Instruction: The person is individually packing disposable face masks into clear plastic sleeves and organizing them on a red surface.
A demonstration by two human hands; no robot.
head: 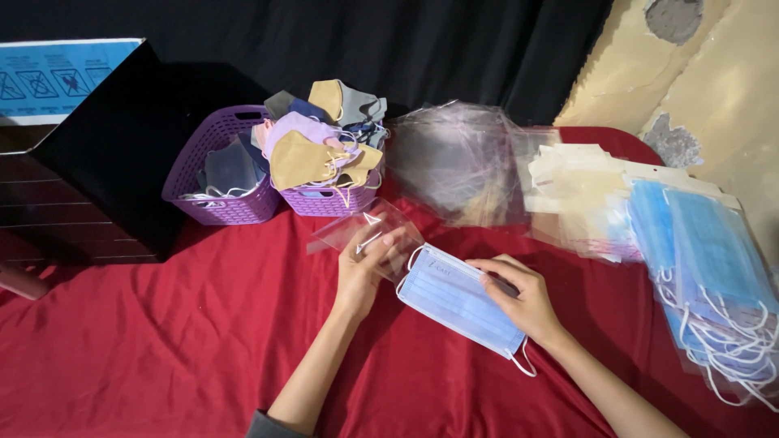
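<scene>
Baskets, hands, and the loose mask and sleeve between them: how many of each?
Purple baskets: 2
Hands, left and right: 2
Blue mask under the right hand: 1
Clear sleeve in the left hand: 1
Total: 6
The piled masks and sleeves overlap too much to count.

Blue mask [458, 302] and clear sleeve [367, 229] in hands
</scene>
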